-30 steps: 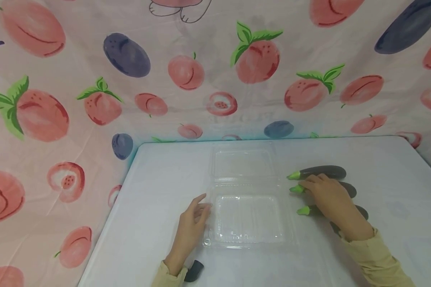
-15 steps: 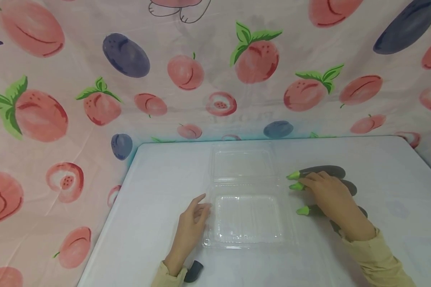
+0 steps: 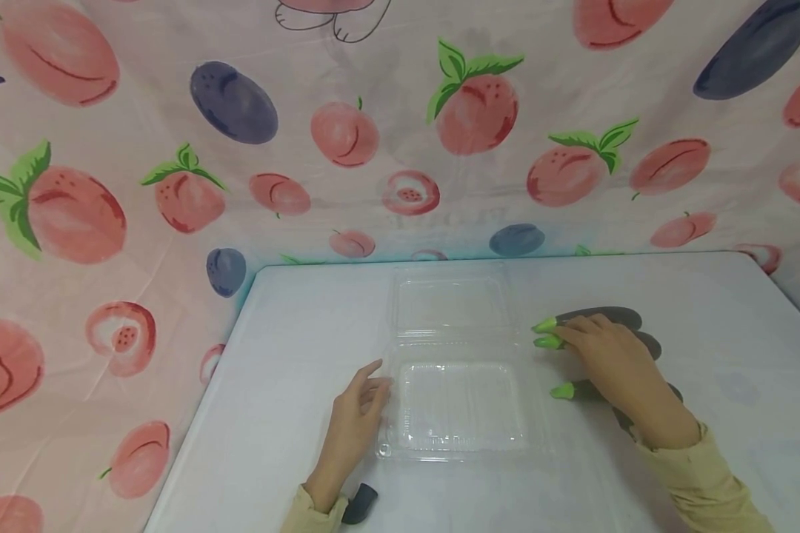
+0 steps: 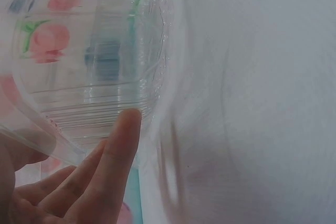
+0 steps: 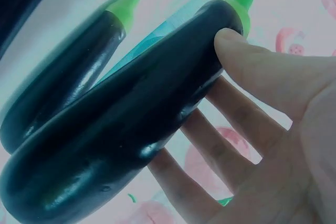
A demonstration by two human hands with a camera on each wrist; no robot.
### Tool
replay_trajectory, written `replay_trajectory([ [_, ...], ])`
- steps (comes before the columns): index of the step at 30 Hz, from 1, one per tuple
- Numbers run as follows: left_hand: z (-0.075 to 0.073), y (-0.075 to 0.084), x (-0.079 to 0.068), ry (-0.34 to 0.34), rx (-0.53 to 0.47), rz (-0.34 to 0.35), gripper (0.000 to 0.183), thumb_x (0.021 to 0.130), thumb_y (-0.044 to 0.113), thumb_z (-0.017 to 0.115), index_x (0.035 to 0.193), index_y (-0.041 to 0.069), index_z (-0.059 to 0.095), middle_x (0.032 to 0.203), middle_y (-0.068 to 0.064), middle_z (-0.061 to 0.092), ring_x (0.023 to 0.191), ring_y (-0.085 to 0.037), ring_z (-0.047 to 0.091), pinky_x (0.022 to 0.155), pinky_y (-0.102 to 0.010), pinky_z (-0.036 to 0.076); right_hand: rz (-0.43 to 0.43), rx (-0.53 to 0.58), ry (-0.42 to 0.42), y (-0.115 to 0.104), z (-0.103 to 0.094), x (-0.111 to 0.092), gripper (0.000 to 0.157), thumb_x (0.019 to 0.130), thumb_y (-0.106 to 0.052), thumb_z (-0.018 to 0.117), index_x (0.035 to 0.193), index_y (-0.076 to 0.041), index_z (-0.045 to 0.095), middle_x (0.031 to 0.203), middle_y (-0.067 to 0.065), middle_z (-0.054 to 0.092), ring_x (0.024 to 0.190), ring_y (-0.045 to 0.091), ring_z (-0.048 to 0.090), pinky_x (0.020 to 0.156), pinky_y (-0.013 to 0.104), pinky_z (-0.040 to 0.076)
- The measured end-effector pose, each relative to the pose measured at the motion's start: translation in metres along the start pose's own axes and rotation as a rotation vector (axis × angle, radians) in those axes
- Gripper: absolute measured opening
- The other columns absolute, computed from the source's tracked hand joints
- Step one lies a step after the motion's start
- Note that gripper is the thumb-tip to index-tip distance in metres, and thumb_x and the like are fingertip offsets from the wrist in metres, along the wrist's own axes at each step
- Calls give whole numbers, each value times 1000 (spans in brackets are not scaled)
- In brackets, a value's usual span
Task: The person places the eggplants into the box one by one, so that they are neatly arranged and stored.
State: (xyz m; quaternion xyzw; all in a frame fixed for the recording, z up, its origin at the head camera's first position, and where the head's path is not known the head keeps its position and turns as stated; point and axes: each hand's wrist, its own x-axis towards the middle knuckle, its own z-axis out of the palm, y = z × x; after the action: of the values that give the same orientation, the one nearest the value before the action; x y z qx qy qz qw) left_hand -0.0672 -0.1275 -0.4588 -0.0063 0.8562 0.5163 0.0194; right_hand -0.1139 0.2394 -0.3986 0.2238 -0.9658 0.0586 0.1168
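My right hand holds a dark eggplant with a bright green stem end. In the right wrist view my thumb lies on the held eggplant near its stem end, with fingers behind it. Another eggplant lies just beyond it, and a third sits nearer, partly under my wrist. To the left, my left hand is at the left edge of a clear plastic clamshell box, fingers loosely extended. In the left wrist view a fingertip reaches the box's ribbed side wall.
The box's lid lies folded back toward the far table edge. Beside my left wrist a dark rounded object rests on the white table. Behind the table hangs a fruit-printed cloth.
The held eggplant's stem end has shifted slightly away from me and toward the far eggplant, along with my right hand. My left hand and the box have stayed put.
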Motion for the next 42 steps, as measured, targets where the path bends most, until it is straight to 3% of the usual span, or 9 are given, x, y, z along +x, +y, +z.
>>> replay_trajectory([
  [9, 0, 0, 0, 1, 14, 3, 46, 103, 31, 55, 145, 15, 48, 122, -13, 69, 109, -29, 69, 77, -27, 61, -27, 12, 35, -6, -4, 4, 35, 79, 4, 77, 114, -2, 71, 110, 16, 69, 101, 37, 62, 84, 53, 55],
  [27, 0, 2, 1, -3, -13, -6, 46, 102, 30, 57, 144, 15, 48, 122, -13, 68, 108, -29, 69, 74, -25, 61, -52, 4, -26, -27, -26, 23, 38, 82, 7, 74, 119, -1, 69, 113, 17, 68, 106, 36, 61, 90, 52, 54],
  [42, 0, 2, 0, -1, 0, -8, 47, 102, 31, 57, 145, 14, 48, 123, -13, 68, 110, -29, 69, 74, -25, 61, -83, -34, -35, -45, -23, 38, 39, 81, 4, 77, 118, -5, 70, 111, 13, 70, 102, 33, 62, 88, 48, 56],
])
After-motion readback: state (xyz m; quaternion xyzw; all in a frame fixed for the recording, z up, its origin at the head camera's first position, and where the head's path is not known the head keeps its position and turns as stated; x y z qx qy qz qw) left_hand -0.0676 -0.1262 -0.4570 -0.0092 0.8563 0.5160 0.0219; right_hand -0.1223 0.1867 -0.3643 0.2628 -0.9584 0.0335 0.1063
